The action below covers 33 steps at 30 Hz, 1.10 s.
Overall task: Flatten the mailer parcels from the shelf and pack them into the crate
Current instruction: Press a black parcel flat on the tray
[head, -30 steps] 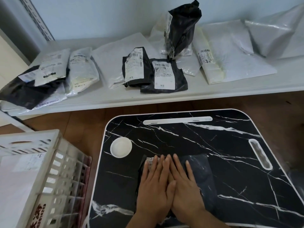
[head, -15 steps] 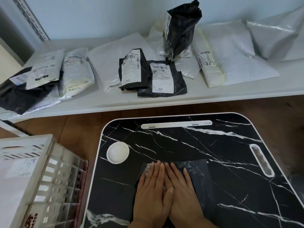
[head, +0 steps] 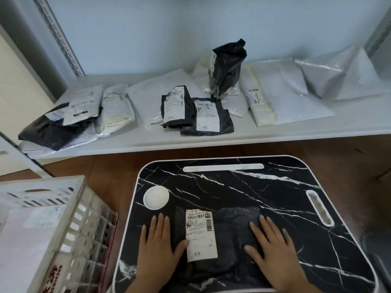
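A black mailer parcel (head: 230,237) with a white shipping label lies flat on the black marble-pattern lap table (head: 243,187). My left hand (head: 159,248) presses palm-down on the parcel's left edge, fingers spread. My right hand (head: 273,250) presses palm-down on its right edge. The white slatted crate (head: 69,225) stands to the left of the table, with a white mailer (head: 31,229) lying inside. Several more black and white mailers (head: 198,111) lie on the white shelf (head: 190,138) beyond the table.
A white round cup recess (head: 156,197) sits at the table's left, close to my left hand. A tall black bag (head: 227,66) stands upright on the shelf. Brown wooden floor (head: 101,172) shows between shelf, crate and table.
My hands were together at the parcel's middle and have slid apart to its left and right edges, uncovering the label. The view has shifted slightly.
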Motion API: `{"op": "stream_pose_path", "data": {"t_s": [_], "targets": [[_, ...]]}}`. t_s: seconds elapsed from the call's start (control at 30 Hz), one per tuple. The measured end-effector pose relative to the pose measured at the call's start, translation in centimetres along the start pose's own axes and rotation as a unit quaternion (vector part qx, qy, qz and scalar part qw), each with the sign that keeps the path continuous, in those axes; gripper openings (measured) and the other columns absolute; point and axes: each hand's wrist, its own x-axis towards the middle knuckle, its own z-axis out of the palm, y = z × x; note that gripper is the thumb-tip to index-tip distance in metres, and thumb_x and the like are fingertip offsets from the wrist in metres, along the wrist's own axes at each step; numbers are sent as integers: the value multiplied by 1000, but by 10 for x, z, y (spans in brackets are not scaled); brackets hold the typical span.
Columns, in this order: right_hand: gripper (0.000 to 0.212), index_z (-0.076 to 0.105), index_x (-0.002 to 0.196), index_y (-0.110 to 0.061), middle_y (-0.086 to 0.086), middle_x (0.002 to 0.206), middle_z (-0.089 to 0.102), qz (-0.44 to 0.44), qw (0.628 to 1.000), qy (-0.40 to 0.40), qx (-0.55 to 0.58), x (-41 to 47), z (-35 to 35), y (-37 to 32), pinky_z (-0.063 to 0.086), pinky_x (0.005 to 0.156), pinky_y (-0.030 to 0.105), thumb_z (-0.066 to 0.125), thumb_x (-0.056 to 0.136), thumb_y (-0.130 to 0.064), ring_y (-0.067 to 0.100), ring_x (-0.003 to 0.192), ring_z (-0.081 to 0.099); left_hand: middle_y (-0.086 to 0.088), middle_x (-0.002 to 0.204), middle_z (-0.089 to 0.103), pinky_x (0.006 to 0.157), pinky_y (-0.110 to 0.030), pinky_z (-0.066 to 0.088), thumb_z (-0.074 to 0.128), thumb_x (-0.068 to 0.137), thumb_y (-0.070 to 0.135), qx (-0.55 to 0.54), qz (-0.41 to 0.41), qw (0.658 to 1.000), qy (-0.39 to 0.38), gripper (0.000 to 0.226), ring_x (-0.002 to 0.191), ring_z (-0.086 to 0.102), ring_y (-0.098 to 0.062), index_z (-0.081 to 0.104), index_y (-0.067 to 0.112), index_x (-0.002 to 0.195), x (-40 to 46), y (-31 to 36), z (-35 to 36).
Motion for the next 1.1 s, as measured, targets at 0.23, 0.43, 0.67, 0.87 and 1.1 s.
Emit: {"op": "stream_pose_path", "data": {"t_s": [0.23,0.43,0.67,0.87,1.1], "targets": [[79,56,120,3,22,116,61,348,862,-55,365,17,-36,-55,44,96,39,88,62,-39,35,112,54,-6,108,65,84,-30,50,83,63,48,-452,-300,836,-82,75,95,63,-21,60,1,117,-13,48,-40],[29,75,80,3,17,75,73,320,729,-107,595,18,-72,-84,55,83,47,90,57,-5,32,78,70,-16,86,74,69,-37,59,85,64,-2,-644,-238,699,-200,41,78,73,-29,66,-1,100,-10,52,-73],[47,68,102,-7,14,94,74,138,708,-169,672,27,-153,-147,53,84,45,83,57,-3,32,88,70,0,109,71,90,-33,54,77,76,8,-617,-74,765,-167,37,103,67,-16,65,18,109,-9,27,-150],[47,69,104,-2,18,97,73,41,702,-252,665,34,-179,-228,53,77,41,76,58,-1,33,83,72,-1,114,67,94,-27,50,71,81,6,-556,-48,828,-51,38,107,62,-14,64,14,118,-20,-39,-201],[44,69,103,-10,9,100,72,-18,774,-126,620,55,-149,-347,53,81,37,84,63,1,23,87,69,-14,109,67,80,-29,47,67,84,21,-375,-118,913,111,30,103,62,-26,65,4,109,-24,-124,-226]]}}
